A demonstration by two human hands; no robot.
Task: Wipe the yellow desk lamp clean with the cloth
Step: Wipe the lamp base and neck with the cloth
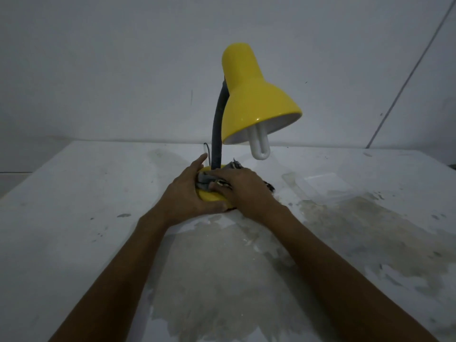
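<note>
The yellow desk lamp (254,95) stands upright in the middle of the table, its shade tilted toward the right with a white bulb (259,144) poking out. A dark flexible neck (218,124) rises from the round yellow base (209,195). My left hand (190,193) wraps the left and front side of the base, thumb under its near edge. My right hand (243,188) lies flat on top of the base, pressing a dark grey cloth (204,182) onto it. Cloth ends stick out behind and to the right of that hand.
The white table (74,218) has worn, stained patches in its paint near the front and right. A thin dark cord (206,150) leaves the base toward the back. A plain wall stands close behind the table's far edge.
</note>
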